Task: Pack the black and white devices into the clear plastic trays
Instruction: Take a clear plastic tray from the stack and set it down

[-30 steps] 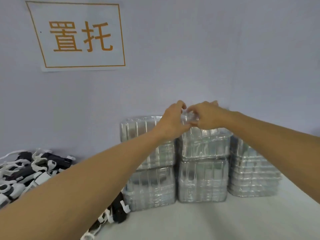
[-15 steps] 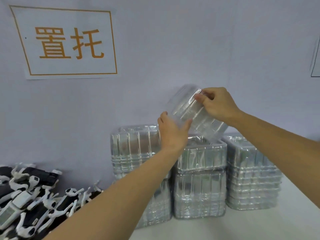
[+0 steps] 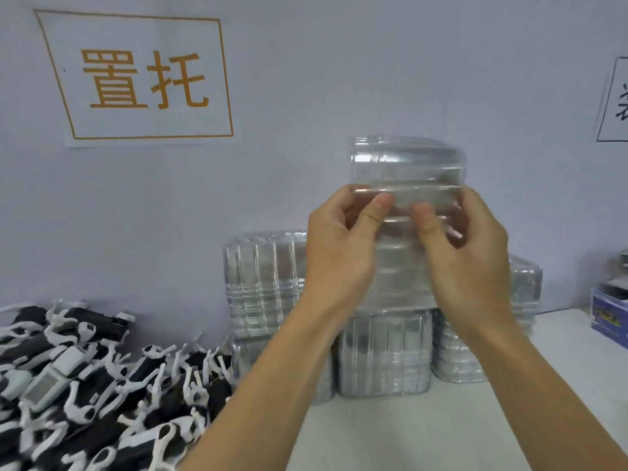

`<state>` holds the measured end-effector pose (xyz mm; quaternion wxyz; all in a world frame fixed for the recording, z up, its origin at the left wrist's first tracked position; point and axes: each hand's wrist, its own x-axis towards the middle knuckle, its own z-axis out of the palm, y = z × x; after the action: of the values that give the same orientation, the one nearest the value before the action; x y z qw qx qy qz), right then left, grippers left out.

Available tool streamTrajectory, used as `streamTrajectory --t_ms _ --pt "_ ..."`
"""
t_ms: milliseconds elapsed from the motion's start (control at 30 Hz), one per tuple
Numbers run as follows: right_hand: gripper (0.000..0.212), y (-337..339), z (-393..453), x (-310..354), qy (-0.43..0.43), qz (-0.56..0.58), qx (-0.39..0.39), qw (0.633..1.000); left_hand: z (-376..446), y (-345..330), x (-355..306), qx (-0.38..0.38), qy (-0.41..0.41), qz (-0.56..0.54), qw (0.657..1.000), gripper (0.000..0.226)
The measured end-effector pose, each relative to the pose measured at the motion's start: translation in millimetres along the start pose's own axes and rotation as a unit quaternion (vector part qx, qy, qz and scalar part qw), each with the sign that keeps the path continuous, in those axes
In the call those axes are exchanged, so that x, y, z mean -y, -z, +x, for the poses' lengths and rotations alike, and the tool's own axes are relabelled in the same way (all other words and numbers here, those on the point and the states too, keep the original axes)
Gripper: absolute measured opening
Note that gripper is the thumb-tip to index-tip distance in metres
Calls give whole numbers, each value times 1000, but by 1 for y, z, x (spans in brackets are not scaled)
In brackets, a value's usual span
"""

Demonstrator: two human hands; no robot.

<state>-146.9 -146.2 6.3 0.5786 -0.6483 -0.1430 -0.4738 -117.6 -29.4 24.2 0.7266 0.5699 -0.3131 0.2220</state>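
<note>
A small stack of clear plastic trays (image 3: 407, 164) is held up in the air in front of the wall. My left hand (image 3: 343, 246) grips its left side and my right hand (image 3: 465, 253) grips its right side, both thumbs pressed on the near face. Behind and below the hands stand taller stacks of clear trays (image 3: 265, 283) on the white table (image 3: 441, 430). A heap of black and white devices (image 3: 102, 385) lies at the lower left.
A white sign with orange characters (image 3: 142, 79) hangs on the wall at upper left. Another paper sign (image 3: 615, 100) shows at the right edge. A blue box (image 3: 608, 314) sits on the table at far right.
Both hands have lifted the small stack of trays off the middle pile and brought it closer, turning it upright. The left hand now grips it too.
</note>
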Motion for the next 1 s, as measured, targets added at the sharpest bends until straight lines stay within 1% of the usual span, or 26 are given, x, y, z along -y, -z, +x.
streamTrajectory --t_ms 67,133,200,233,267,333,367,400,433,500,533,567,633,667,700,767,833,867,900,933,1000 --pt "20 3 -21 -1 -35 13 39 999 -21 12 1 -19 25 13 999 14" --pt "20 0 -42 -5 -54 16 58 997 -42 25 7 -48 65 -5 997 17" --pt "26 -8 -60 -11 -63 -9 73 995 -65 40 19 -82 113 -51 989 15" --pt "30 -13 -67 -13 -62 -31 93 993 -77 49 25 -101 137 -88 981 13" --pt "35 -17 -72 -15 -60 -53 130 988 -90 58 33 -119 165 -132 970 12" --pt "40 -26 -83 -21 -59 -104 227 967 -118 78 53 -146 221 -225 938 24" --pt "42 -30 -89 -27 -60 -137 268 952 -134 89 64 -152 245 -249 925 29" --pt "40 -34 -95 -34 -64 -174 302 935 -150 99 76 -155 275 -238 919 33" --pt "35 -37 -103 -42 -72 -212 333 916 -166 108 86 -155 312 -190 918 39" --pt "26 -42 -123 -63 -82 -279 392 873 -195 123 102 -161 390 -46 905 54" --pt "22 -43 -135 -72 -86 -303 419 852 -206 129 108 -174 417 2 892 49" --pt "24 -44 -145 -80 -94 -317 438 836 -214 135 113 -200 433 30 878 35" --pt "28 -47 -160 -92 -105 -320 458 823 -224 142 124 -257 431 69 862 11" --pt "31 -49 -165 -95 -109 -317 461 822 -227 143 128 -275 427 105 855 9" --pt "35 -51 -166 -97 -114 -314 465 820 -232 144 132 -286 421 142 849 17" --pt "47 -57 -165 -99 -130 -308 484 809 -240 143 131 -301 408 173 844 21" --pt "55 -65 -162 -101 -152 -301 517 787 -247 140 125 -300 404 190 843 27" --pt "56 -69 -160 -101 -168 -294 534 774 -250 141 124 -290 399 185 850 26" --pt "57 -72 -158 -101 -187 -288 548 763 -253 141 122 -284 397 174 855 18" --pt "56 -75 -157 -101 -204 -283 556 755 -254 141 119 -285 405 157 855 16" --pt "50 -75 -158 -103 -220 -279 556 751 -259 147 117 -290 419 141 849 25"
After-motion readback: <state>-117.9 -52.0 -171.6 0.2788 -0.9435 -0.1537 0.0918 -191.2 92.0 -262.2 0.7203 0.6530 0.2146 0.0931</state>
